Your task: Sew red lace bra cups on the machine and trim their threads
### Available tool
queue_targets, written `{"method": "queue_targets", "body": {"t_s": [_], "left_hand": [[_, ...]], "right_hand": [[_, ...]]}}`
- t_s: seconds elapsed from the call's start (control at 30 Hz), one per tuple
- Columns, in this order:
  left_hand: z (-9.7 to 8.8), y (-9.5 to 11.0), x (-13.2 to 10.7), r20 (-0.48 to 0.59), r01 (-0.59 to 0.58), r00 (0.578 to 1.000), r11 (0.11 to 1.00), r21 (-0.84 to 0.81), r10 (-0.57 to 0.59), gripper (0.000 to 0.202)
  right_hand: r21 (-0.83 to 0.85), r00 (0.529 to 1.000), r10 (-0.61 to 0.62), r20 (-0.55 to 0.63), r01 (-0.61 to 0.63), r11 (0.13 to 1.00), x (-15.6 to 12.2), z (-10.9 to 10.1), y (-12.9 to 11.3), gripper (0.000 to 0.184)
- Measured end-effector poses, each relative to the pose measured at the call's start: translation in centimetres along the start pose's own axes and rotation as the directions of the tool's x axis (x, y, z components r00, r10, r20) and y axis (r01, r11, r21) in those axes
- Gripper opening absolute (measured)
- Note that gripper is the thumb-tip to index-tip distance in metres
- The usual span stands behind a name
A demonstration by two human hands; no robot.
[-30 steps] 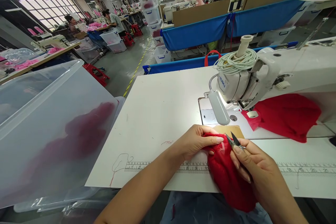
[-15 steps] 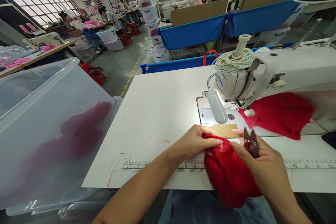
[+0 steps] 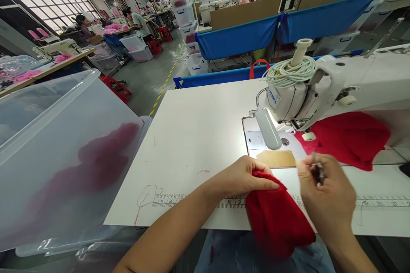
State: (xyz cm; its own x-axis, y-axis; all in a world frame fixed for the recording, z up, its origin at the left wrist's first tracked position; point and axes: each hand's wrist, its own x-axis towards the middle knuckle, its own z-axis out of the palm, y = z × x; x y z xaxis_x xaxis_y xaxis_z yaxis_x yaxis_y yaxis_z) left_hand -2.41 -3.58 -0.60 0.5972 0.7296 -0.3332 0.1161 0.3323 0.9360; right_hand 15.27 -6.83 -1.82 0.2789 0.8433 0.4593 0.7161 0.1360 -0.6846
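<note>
My left hand (image 3: 245, 177) pinches the top edge of a piece of red fabric (image 3: 278, 219), which hangs down over the table's front edge toward my lap. To the right of it, apart from the fabric, my right hand (image 3: 329, 196) is closed around a pair of thread snips (image 3: 318, 172), blurred by motion and mostly covered by the fingers. Just beyond both hands stands a white sewing machine (image 3: 288, 98). Another red fabric piece (image 3: 352, 138) lies under its arm, beside the needle area.
The white table (image 3: 192, 136) has a printed ruler (image 3: 230, 201) along its front and loose thread (image 3: 145, 196) at the left. A translucent plastic bin (image 3: 80, 145) with red material stands left of it. Blue cloth (image 3: 237, 38) hangs beyond; people sit at machines farther back.
My right hand has come off the fabric and moved a little right with the snips, whose blades now hardly show. The left hand keeps its pinch; the fabric hangs more stretched.
</note>
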Motion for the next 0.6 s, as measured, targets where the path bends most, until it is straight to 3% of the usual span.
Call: {"method": "queue_targets", "body": {"t_s": [0.07,0.23,0.4,0.5,0.6], "left_hand": [[0.0,-0.1,0.1,-0.011,0.013,1.000,0.996,-0.093,-0.014,0.026],[0.0,-0.1,0.5,-0.069,-0.016,0.998,0.970,-0.244,-0.001,0.032],[0.1,-0.1,0.6,-0.070,-0.014,0.998,0.971,-0.237,-0.002,0.034],[0.2,-0.1,0.5,-0.077,-0.002,0.997,0.976,-0.220,-0.015,0.033],[0.1,-0.1,0.5,-0.073,-0.007,0.997,0.979,-0.203,-0.008,0.031]], "right_hand": [[-0.010,0.997,0.062,-0.038,-0.063,0.998,0.1,-0.5,0.4,0.020],[0.119,0.980,0.052,0.193,-0.076,0.990,-0.1,-1.1,1.2,0.024],[0.202,0.980,0.022,0.199,-0.063,0.977,-0.2,-0.5,0.6,0.023],[0.259,0.970,-0.056,0.235,-0.007,0.966,-0.3,0.2,-0.2,0.019],[0.261,0.985,-0.122,0.125,0.086,0.962,-0.3,0.5,-0.5,0.017]]}}
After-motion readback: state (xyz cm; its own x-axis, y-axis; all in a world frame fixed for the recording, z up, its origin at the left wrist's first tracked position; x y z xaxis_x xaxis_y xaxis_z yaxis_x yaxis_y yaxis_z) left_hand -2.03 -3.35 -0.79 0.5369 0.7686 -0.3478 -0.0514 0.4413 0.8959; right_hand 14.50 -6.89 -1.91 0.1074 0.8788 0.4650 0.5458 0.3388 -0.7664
